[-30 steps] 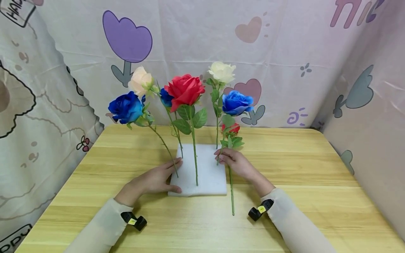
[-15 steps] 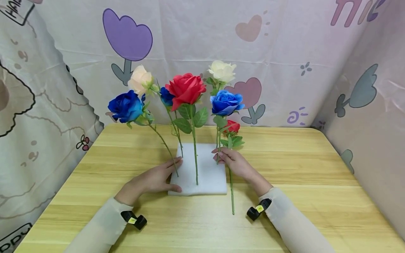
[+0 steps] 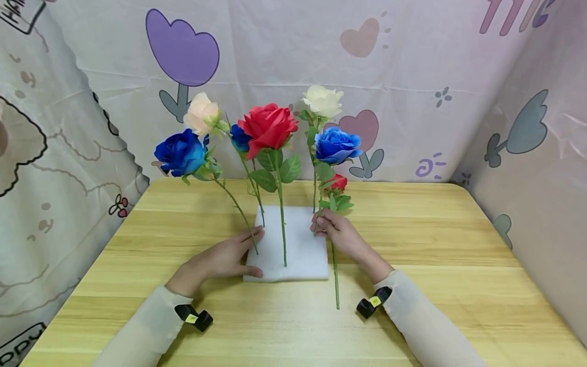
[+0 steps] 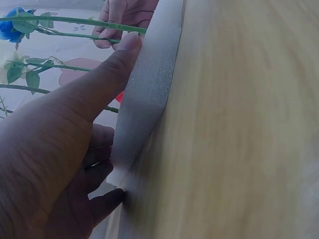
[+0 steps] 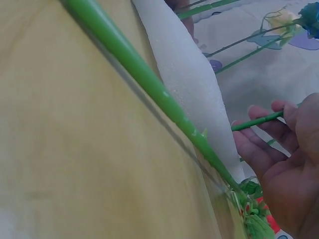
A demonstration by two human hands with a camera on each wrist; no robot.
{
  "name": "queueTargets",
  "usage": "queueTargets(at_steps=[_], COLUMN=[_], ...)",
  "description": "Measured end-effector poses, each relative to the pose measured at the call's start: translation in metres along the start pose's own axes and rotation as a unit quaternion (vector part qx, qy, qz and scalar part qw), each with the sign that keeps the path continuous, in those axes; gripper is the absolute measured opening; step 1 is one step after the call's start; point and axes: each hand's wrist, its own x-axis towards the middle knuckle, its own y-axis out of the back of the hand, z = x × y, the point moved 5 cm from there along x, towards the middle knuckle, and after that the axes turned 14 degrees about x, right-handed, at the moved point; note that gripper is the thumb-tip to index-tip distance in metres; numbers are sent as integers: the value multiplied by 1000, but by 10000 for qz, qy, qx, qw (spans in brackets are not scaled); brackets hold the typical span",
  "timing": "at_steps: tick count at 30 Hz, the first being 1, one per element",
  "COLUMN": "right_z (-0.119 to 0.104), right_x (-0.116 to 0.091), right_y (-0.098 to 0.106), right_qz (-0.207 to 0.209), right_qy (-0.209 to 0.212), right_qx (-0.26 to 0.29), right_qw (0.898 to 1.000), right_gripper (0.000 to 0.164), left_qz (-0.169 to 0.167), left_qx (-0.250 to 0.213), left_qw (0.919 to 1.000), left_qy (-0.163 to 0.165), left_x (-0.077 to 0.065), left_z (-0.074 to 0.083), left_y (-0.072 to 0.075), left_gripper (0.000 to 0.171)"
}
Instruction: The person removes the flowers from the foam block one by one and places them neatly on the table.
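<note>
In the head view my right hand [image 3: 334, 230] pinches the stem of a light blue rose [image 3: 338, 145] near its lower end. The right wrist view shows this stem [image 5: 259, 121] between thumb and fingers, its tip right at the top of the white foam block [image 5: 187, 64]. My left hand [image 3: 224, 260] rests on the left side of the foam block [image 3: 298, 255], thumb at the front corner and fingers farther back. In the left wrist view the thumb [image 4: 117, 64] lies along the foam's upper edge, fingers low at its side.
A large red rose [image 3: 268, 130], dark blue rose [image 3: 181, 153], peach rose [image 3: 202, 114], white rose [image 3: 322, 101] and partly hidden blue rose [image 3: 240, 137] stand in the foam. A smaller red rose [image 3: 338, 182] lies on the wooden table [image 3: 412, 239], right of the block.
The light blue rose's head swung left, then partly back right, with my right hand shifting slightly the same way. My left hand and the foam block have stayed in place.
</note>
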Motion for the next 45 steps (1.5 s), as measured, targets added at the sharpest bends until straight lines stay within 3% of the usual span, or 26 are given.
queueTargets(at_steps=[11,25,34,40,45], right_z=[-3,-15,-21,-43,-35], right_x=[-1,-3,-8,-15,-16], right_y=[1,8,7,0,4], right_qz=[215,400,253,215,293], right_qy=[-96,25,41,7,25], right_qx=[139,959,494,279,169], right_qw=[9996,9946,9984,9994,9994], right_gripper=[23,25,23,22,22], left_qz=[-21,-141,-62,-60,-75], left_qx=[-2,-72,-93,-39,-48], left_qw=[10000,9998,9999,10000,9999], left_qy=[23,79,60,47,46], left_x=[-1,0,0,0,0], left_z=[-1,-2,-1,-2,-2], left_y=[1,0,-1,-2,-2], left_gripper=[109,111,109,109,111])
